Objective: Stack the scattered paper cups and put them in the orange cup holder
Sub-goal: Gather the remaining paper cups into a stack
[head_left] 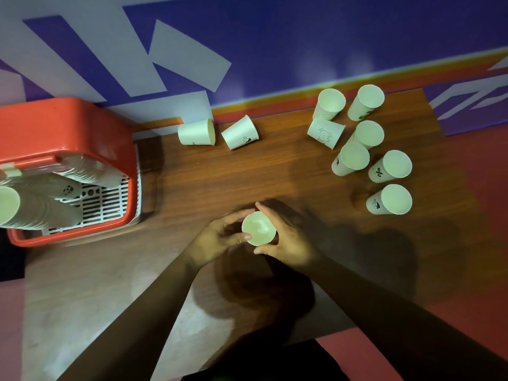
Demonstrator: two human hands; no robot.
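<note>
An upright white paper cup (259, 228) stands near the table's middle front, gripped from both sides by my left hand (217, 239) and my right hand (288, 237). Several more paper cups (354, 158) stand upright in a cluster at the right, one of them (325, 132) lying on its side. Two cups (196, 132) (239, 132) lie tipped over by the back wall. The orange cup holder (68, 127) sits at the left, with long stacks of cups (30, 204) lying inside it.
The wooden table (220, 174) ends at a blue and white wall behind. A white slotted grid (107, 202) lines the holder's bottom. Red floor shows at the right and lower right.
</note>
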